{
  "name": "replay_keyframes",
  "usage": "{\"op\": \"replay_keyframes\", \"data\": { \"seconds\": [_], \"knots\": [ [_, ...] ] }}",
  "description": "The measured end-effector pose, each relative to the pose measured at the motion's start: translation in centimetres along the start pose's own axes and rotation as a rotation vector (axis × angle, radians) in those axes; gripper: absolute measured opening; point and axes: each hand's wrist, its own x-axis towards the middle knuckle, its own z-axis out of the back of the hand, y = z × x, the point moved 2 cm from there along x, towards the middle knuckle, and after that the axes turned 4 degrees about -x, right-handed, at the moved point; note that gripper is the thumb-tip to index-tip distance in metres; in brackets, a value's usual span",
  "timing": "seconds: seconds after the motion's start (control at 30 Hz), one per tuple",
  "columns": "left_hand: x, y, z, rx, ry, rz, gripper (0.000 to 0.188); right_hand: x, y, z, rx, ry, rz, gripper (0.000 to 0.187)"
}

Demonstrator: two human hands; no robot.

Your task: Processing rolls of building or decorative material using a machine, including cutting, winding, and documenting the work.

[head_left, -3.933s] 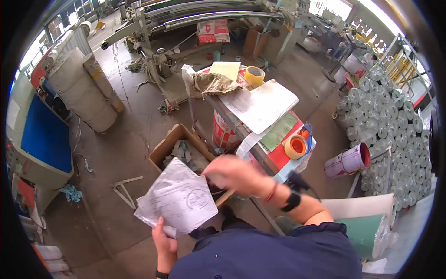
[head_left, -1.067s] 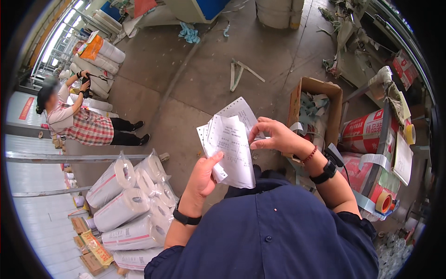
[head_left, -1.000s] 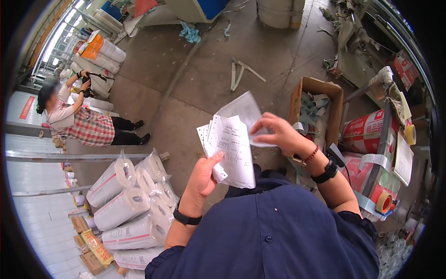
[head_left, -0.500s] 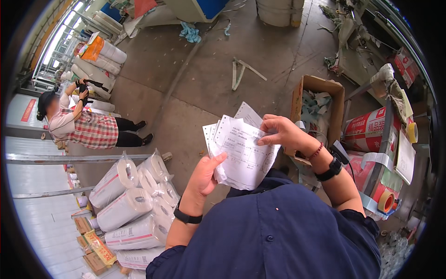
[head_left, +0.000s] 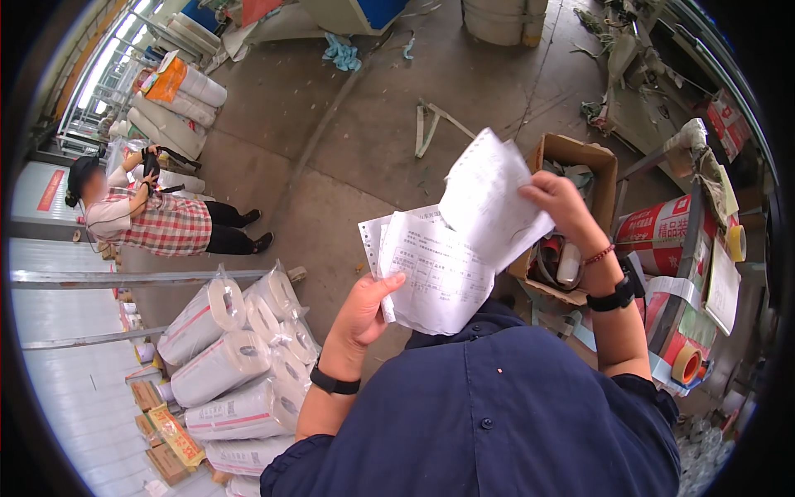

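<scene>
I hold a stack of white printed paper sheets (head_left: 435, 277) in front of my chest. My left hand (head_left: 362, 308) grips the stack at its lower left edge, thumb on top. My right hand (head_left: 556, 199) pinches the top sheet (head_left: 489, 195) at its right edge and holds it lifted up and away from the rest. Both wrists carry black bands. The sheets have perforated margins.
An open cardboard box (head_left: 571, 215) with tape rolls stands on the concrete floor to the right. Wrapped white rolls (head_left: 240, 348) lie stacked at lower left. A person in a plaid shirt (head_left: 157, 222) is at far left. A cluttered table (head_left: 704, 273) with an orange tape roll is at right.
My right hand has peeled the top sheet off the stack and raised it up and to the right. My left hand keeps hold of the remaining sheets.
</scene>
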Motion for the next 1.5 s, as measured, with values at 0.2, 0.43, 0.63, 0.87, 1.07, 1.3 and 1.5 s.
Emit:
{"op": "replay_keyframes", "data": {
  "seconds": [0.2,0.43,0.63,0.87,1.07,1.3,1.5],
  "knots": [
    [0.1,0.0,0.2,-0.007,-0.007,-0.001,0.036,0.2,0.3,2.7,-0.219,-0.146,-0.009,0.027],
    [0.3,-0.1,-0.1,-0.004,-0.012,-0.001,0.036,-1.6,3.0,0.1,-0.405,-0.114,0.044,0.046],
    [0.0,-0.2,-0.5,0.033,-0.006,0.012,0.037,-2.3,4.3,-3.4,-0.606,0.199,0.375,0.027],
    [-0.1,-0.2,-0.9,0.061,-0.012,0.002,0.038,-2.3,5.2,-5.7,0.056,0.461,0.259,0.045],
    [-0.2,-0.2,-0.7,0.056,-0.016,-0.016,0.038,-1.7,4.5,-6.3,0.085,0.552,0.152,0.033],
    [0.0,-0.1,-0.1,0.027,-0.017,-0.001,0.036,-1.6,3.5,-6.1,0.061,0.537,0.147,0.032],
    [0.1,0.0,0.0,0.060,-0.019,-0.042,0.041,-1.8,3.5,-5.5,0.073,0.567,0.134,0.031]
  ]
}}
